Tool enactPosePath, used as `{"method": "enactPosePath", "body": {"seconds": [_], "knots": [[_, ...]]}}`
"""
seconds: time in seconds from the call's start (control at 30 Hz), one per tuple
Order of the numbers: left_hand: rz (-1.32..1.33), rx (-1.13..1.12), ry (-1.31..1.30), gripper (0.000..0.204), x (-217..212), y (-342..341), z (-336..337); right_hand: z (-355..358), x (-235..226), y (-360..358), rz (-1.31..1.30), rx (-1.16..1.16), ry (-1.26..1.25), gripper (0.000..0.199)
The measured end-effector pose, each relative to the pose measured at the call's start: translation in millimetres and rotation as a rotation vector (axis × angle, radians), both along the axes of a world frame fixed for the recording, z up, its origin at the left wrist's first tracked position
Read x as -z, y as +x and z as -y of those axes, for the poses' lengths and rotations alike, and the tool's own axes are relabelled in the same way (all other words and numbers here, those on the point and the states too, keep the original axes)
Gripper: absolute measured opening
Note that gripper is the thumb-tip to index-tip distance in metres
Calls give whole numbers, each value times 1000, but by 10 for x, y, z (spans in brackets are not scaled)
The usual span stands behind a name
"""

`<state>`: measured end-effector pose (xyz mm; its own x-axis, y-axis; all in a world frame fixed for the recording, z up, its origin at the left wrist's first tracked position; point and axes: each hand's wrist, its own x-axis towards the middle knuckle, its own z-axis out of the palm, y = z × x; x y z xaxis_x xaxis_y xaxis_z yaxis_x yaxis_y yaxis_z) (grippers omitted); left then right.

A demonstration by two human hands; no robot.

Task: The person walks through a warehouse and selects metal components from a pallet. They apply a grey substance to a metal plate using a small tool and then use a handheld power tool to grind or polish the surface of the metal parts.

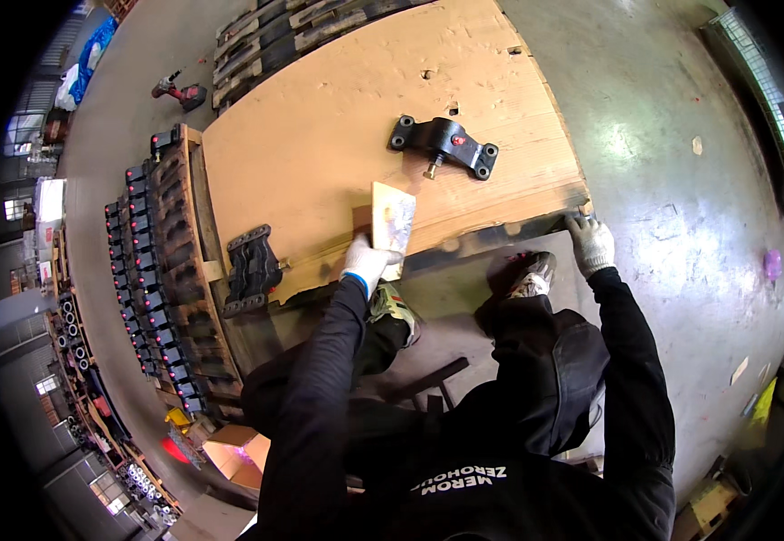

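My left hand (367, 262), in a white knit glove, is closed round the lower side of a flat, pale yellow piece (393, 216) with grey smears, whose material I cannot make out. It stands tilted up over the near edge of a large wooden board (320, 135). At the board's near right corner, my gloved right hand (591, 244) has its fingers curled against the edge. Beyond the flat piece lies a black metal bracket (443, 144) with bolt holes at both ends, a red spot and a brass-coloured bolt. Another black ribbed metal part (251, 270) sits at the board's near left corner.
Left of the board, rows of black parts with red spots (144, 261) stand beside a wooden pallet (184, 261). A red and black cordless drill (181, 92) lies on the floor at the far left. Stacked pallets (270, 41) are behind. An open cardboard box (237, 453) is at lower left.
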<state>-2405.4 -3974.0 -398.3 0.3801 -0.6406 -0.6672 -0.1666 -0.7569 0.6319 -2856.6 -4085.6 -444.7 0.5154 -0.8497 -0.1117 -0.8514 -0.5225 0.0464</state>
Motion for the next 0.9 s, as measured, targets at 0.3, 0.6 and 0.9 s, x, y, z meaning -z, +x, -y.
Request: {"method": "enactPosePath", "body": {"seconds": [0.3, 0.6, 0.9], "knots": [[-836, -243, -275, 46, -1194, -257, -7, -88, 35, 78, 39, 52, -33, 44], [-905, -339, -568, 49, -2262, -324, -150, -199, 110, 141, 476, 277, -167, 24], [-750, -96, -623, 56, -2481, -623, 234, -78, -171, 52, 1274, 940, -2, 21]]}}
